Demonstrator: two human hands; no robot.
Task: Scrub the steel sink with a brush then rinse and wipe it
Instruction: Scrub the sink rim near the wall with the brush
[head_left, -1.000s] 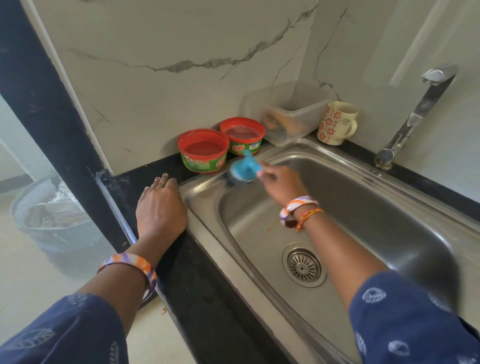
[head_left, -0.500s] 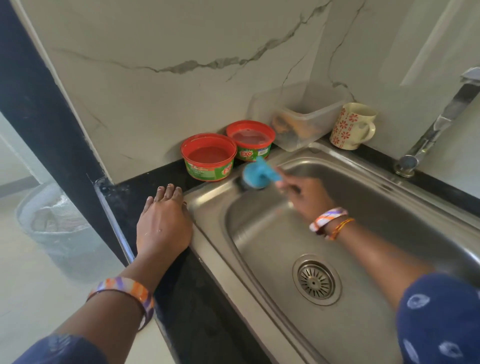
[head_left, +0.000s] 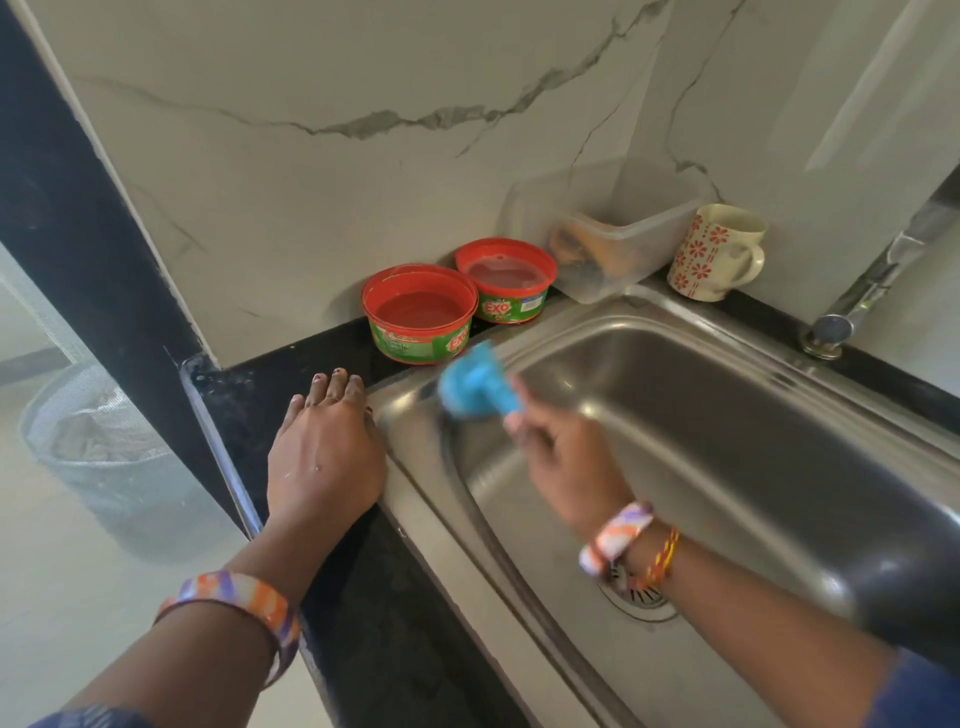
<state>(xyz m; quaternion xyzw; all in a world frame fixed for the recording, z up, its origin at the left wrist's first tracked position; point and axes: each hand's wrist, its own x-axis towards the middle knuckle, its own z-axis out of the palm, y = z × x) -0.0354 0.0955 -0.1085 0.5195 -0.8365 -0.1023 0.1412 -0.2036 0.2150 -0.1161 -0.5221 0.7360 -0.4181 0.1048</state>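
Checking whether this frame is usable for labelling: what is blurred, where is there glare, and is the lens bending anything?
Head view: the right hand and the blue brush it grips are motion-smeared; the left hand on the counter is sharp. Soft glare streaks the sink basin's near wall. The wide-angle lens bows the black wall edge and counter line.

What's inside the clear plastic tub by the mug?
Through the clear rectangular plastic tub's frosted wall, something orange-brown shows at the near left end. What it is cannot be told; the rest looks bare.
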